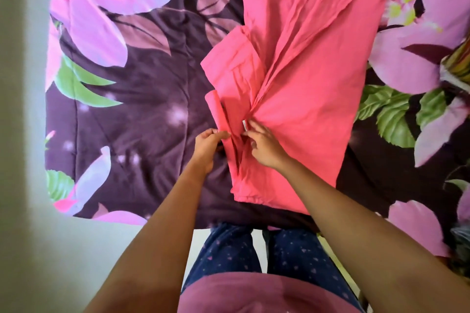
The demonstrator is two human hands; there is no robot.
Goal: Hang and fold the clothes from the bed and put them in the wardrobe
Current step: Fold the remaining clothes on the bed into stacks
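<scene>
On the bed [142, 119], left hand [207, 143] and right hand [264, 147] each pinch the half-spread pink garment [310, 79]; folding looks barely begun.

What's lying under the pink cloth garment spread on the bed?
The dark purple quilted bedspread with pink flowers shows on both sides of the pink cloth garment and runs beneath it. Whether anything else lies underneath cannot be seen.

Mauve top [254, 293], printed navy trousers [229, 254]
Just beyond the top, the trousers carry small pink hearts and dots; either side of the top, bare forearms [157, 236].
</scene>
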